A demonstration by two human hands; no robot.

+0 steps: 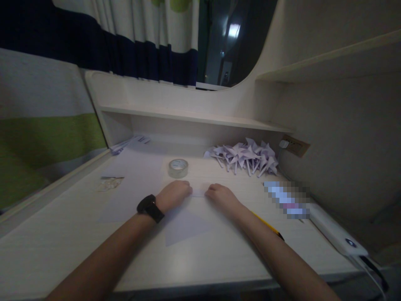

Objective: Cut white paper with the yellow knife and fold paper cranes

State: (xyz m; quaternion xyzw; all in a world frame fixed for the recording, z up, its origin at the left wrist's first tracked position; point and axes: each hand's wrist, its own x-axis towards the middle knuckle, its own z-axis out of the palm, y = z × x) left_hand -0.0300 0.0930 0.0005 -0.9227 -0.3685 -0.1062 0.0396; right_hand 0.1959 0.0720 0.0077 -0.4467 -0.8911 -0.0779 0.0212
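My left hand, with a black watch on its wrist, is closed on one end of a narrow strip of white paper. The other end is pinched by my right hand, so the strip spans the short gap between them, low over the desk. Just below my hands a piece of white paper lies flat on the desk. A roll of clear tape rests a little beyond my left hand. Partly under my right forearm lies a yellow utility knife or similar slim yellow tool.
Paper pinwheels are heaped at the back right. Large white sheets cover the left side, with a small metal blade-like item on them. A blurred phone-like screen and a white power strip lie right. A shelf runs behind.
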